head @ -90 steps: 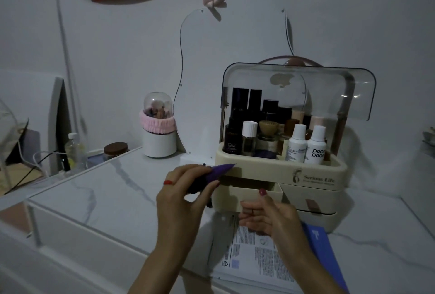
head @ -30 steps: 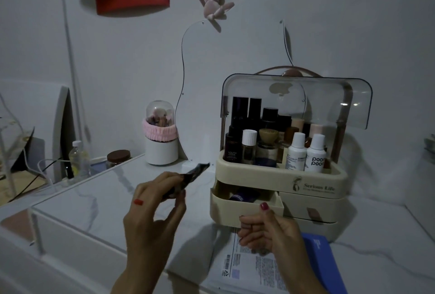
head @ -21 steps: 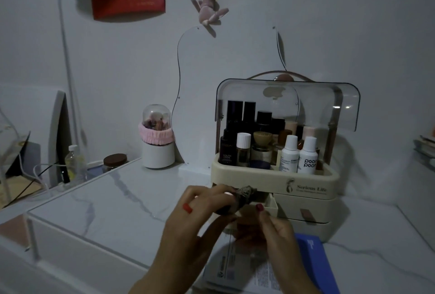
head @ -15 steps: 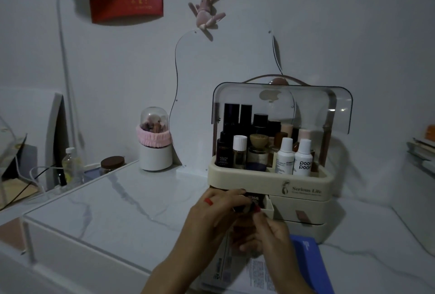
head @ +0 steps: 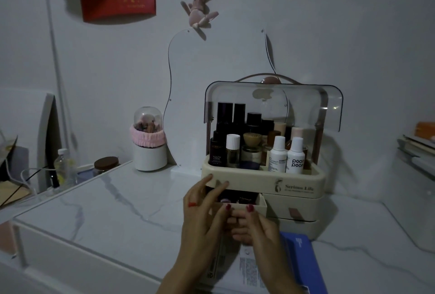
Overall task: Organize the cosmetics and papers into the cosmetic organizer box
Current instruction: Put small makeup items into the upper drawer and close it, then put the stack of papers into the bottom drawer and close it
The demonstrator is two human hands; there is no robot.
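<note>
The cream cosmetic organizer box (head: 299,187) stands at the back of the marble table, its clear lid (head: 273,105) raised over several upright bottles (head: 277,154). Its upper left drawer (head: 256,204) is pulled out a little, with dark small items inside. My left hand (head: 202,211) holds nothing; its straight fingers touch the box's front just above the drawer. My right hand (head: 254,227) grips the drawer's front wall, red nails at its rim. Under my hands lies a printed paper leaflet (head: 247,267), and a blue booklet (head: 303,260) lies right of it.
A white pot with a pink band and clear dome (head: 149,150) stands left of the box. Further left, beyond the table's raised edge, are a brown-lidded jar (head: 106,164), a small bottle (head: 62,164) and cables. A stack of things (head: 419,150) sits at the far right.
My left hand carried a dark sachet to the open drawer and no longer holds it. The drawer sits further in than a second ago. My right hand stayed on the drawer front.
</note>
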